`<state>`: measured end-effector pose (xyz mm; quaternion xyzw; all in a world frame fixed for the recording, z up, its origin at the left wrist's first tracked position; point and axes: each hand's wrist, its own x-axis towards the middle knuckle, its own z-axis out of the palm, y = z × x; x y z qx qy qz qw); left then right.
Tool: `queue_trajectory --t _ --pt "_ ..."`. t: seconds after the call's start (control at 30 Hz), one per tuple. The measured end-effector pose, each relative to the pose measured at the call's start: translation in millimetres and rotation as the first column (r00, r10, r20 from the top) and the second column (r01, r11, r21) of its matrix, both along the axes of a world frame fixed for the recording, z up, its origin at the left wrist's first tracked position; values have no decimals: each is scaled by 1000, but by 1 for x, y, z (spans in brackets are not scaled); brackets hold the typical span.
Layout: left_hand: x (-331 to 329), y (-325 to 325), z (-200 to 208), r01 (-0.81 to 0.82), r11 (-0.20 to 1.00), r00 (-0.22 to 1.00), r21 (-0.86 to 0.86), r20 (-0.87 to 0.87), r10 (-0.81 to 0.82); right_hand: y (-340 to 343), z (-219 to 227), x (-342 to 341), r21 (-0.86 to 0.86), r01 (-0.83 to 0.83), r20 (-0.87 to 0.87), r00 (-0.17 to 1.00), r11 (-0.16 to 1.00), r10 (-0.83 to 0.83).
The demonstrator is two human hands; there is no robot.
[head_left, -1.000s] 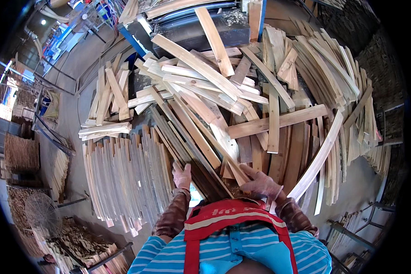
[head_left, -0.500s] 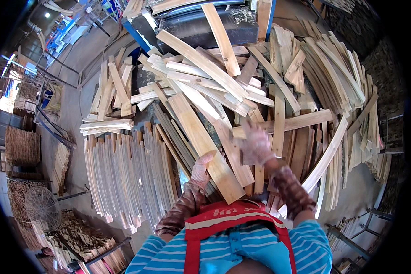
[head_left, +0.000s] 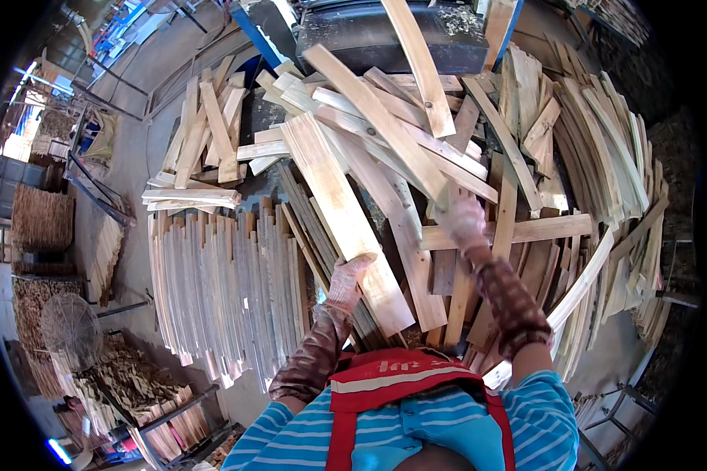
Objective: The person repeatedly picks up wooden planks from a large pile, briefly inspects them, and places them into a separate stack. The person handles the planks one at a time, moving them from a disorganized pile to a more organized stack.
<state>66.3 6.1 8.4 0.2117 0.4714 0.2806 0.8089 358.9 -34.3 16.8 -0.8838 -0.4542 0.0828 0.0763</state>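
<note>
My left hand (head_left: 344, 284), in a pale work glove, grips the near part of a wide wooden board (head_left: 334, 188). The thumb lies over its upper face, and the board slants away from me to the far left across other pieces. My gloved right hand (head_left: 467, 221) is stretched forward, at the near end of a long plank (head_left: 377, 114) on the heap. Its fingers are smeared by motion, so their grip on that plank cannot be made out. A crosswise board (head_left: 546, 227) lies just below and right of this hand.
Grey-edged slats (head_left: 228, 279) stand in a tight row at left. Curved strips (head_left: 597, 149) are stacked at right. Behind the loose heap is a dark machine bed (head_left: 385, 43) with blue posts (head_left: 259, 39). A round fan (head_left: 71, 330) stands at lower left.
My right hand has moved forward from the crosswise board to the long plank's near end. The wide board in my left hand has shifted slightly forward. The whole view has turned a little.
</note>
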Motion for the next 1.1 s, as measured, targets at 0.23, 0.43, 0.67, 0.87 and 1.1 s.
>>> queue_trajectory --t 0.23,0.43,0.67,0.87,1.1 --pt "-1 10 -4 74 989 996 125 -52 -68 -106 0 -84 -309 92 -314 930 947 -193" --pt "14 0 25 -57 997 996 -52 59 60 -127 -11 -103 -296 217 -367 873 930 -320" --pt "-1 -2 24 131 989 361 -72 932 20 -143 -10 -96 -159 208 -411 875 965 -256" --pt "-1 -7 23 259 964 181 -67 983 20 -154 -5 -105 -209 203 -389 880 957 -271" --pt "-21 0 -1 99 966 481 238 839 -256 -182 4 -115 167 337 -333 904 927 -269"
